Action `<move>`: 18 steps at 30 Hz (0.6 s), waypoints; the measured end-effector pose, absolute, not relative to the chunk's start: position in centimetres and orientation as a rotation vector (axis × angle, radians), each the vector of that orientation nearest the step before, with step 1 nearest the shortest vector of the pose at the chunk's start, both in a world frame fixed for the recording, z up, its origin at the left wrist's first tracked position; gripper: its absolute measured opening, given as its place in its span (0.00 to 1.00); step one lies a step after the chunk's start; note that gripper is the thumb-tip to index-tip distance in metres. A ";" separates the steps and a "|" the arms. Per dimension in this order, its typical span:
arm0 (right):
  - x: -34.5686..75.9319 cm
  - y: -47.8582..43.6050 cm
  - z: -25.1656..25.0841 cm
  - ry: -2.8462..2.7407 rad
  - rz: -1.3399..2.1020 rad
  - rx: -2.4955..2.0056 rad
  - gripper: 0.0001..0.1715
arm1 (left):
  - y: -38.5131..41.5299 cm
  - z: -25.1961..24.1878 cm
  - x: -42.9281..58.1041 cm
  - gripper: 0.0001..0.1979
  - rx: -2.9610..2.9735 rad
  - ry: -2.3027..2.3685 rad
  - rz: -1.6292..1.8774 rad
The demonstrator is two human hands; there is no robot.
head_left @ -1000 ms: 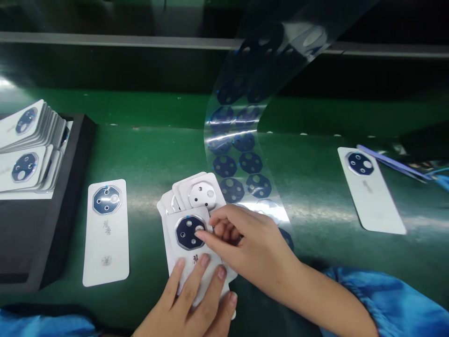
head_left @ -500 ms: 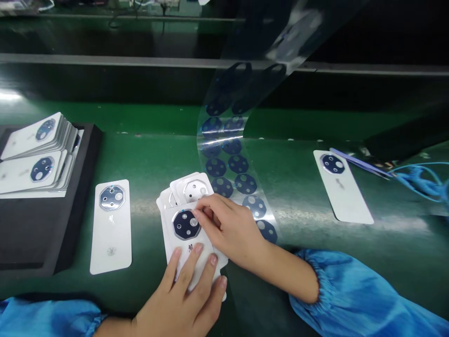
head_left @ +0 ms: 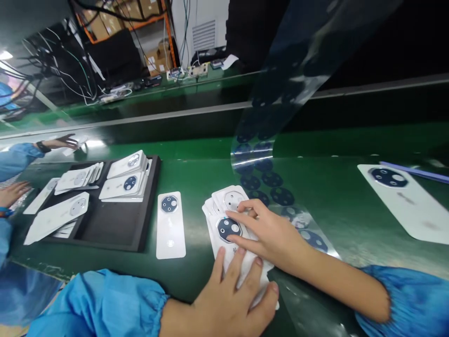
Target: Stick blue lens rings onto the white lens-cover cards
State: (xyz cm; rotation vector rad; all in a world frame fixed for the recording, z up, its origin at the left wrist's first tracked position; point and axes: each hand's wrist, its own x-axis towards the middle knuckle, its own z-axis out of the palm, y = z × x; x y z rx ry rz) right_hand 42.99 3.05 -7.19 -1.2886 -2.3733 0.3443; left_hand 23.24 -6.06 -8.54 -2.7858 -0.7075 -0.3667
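Note:
My left hand [head_left: 231,290] lies spread over the lower part of a stack of white cards [head_left: 224,206], its fingers pressing on the top card. My right hand [head_left: 270,238] reaches in from the right, fingertips on and beside a dark octagonal lens decal [head_left: 228,229] with round holes. Just behind that hand, a clear film strip [head_left: 271,182] carrying rows of dark decals lies on the green bench and rises away. A white card with a decal [head_left: 170,224] lies left of my left hand.
A black foam tray [head_left: 140,224] holds stacks of white cards at left. Another person's hands [head_left: 59,142] work beyond it. A decal card [head_left: 407,201] and purple tweezers [head_left: 414,171] lie at right. Cables and cardboard boxes stand behind the bench.
The view has swung left and up, showing more of the tray and room. Both hands remain on the stack, with my right fingertips now over the decal.

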 end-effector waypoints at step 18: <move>41.7 3.3 -0.3 -2.039 1.190 -1.593 0.17 | -6.4 -12.1 25.0 0.16 -2.324 -0.681 -0.803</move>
